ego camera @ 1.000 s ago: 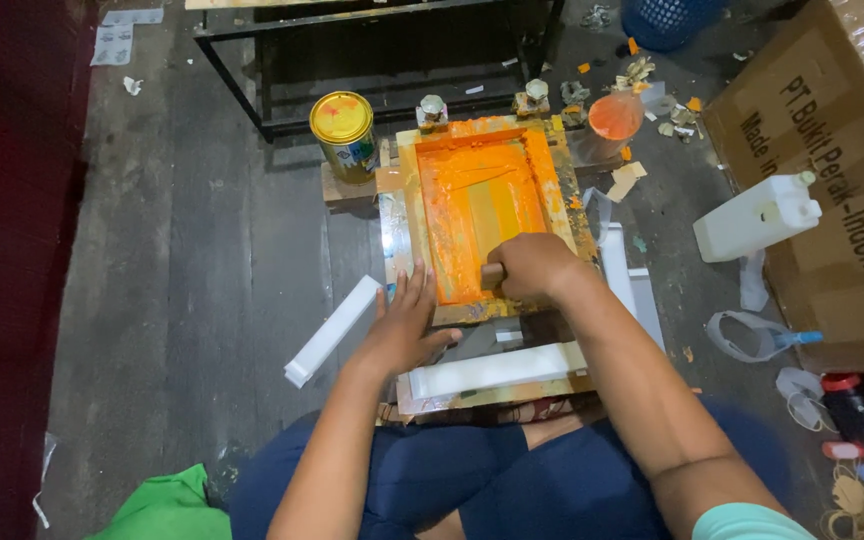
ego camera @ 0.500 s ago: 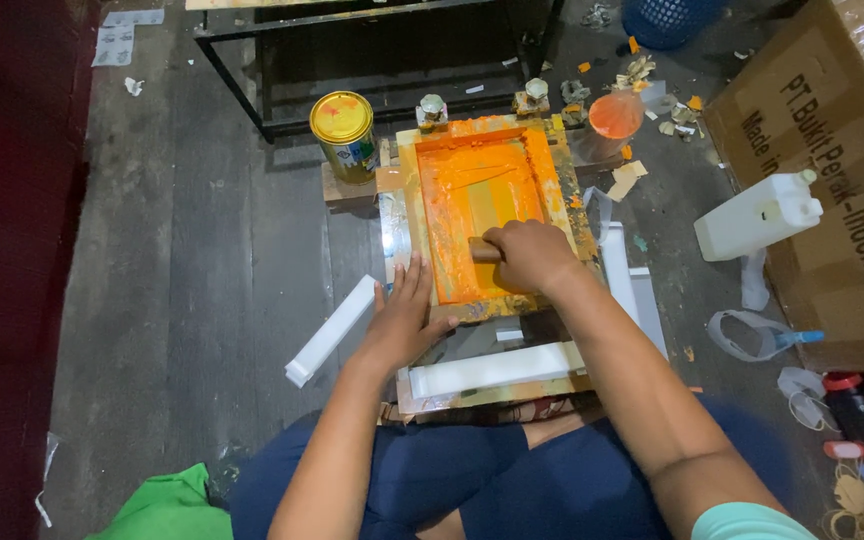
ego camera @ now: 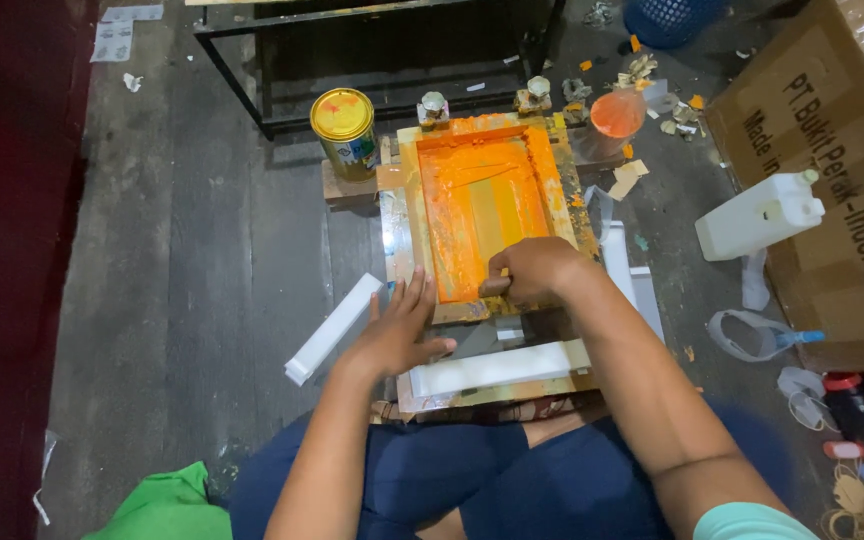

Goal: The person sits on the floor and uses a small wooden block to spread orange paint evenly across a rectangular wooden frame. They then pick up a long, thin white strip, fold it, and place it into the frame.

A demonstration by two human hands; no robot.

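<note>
Two hands over an orange-inked screen frame [ego camera: 482, 215] on dark wooden floor [ego camera: 202, 260].

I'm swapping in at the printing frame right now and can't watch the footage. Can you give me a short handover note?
Left hand: flat, fingers spread, pressing the near left corner of the wooden screen frame.
Right hand: closed on the squeegee, at the near edge of the screen.
Done: orange ink covers the mesh.
Left: whether the squeegee stroke is finished cannot be told.
Nearby: yellow-lidded paint can, white jug.
</note>
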